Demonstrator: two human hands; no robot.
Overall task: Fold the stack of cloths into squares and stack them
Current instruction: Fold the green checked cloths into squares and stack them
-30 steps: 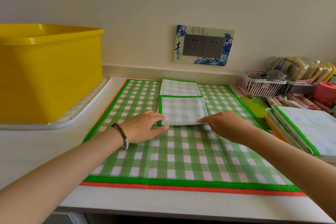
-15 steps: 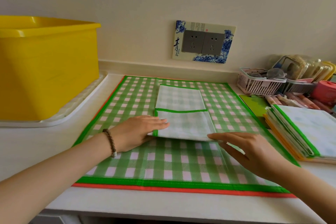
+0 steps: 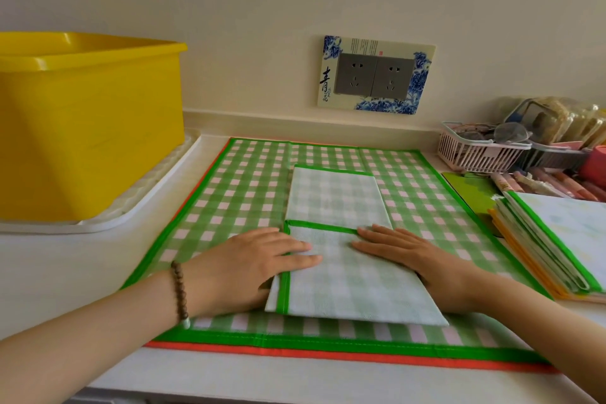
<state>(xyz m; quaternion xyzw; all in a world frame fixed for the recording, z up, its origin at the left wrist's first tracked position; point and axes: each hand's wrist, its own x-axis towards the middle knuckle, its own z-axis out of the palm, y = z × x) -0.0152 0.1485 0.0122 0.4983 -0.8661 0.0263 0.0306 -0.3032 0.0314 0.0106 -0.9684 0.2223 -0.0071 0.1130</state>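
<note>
A pale green-checked cloth with a green border (image 3: 354,285) lies folded into a long strip on a larger green gingham cloth (image 3: 242,193) spread over the counter. The strip's near half is folded back over itself, and its far half (image 3: 334,197) lies flat behind. My left hand (image 3: 255,262) rests flat on the fold's left edge, fingers spread. On the fold's right side my right hand (image 3: 406,252) presses flat, fingers together. A stack of cloths (image 3: 557,239) waits at the right edge of the counter.
A yellow plastic tub (image 3: 88,121) stands on a white tray (image 3: 137,207) at the left. A pink basket (image 3: 475,154) and packets crowd the back right corner. A wall socket plate (image 3: 375,75) is on the wall behind. The counter's front edge is close to me.
The folded cloth has slid toward me across the gingham cloth. Both hands moved from its near edge onto its top and now press it flat.
</note>
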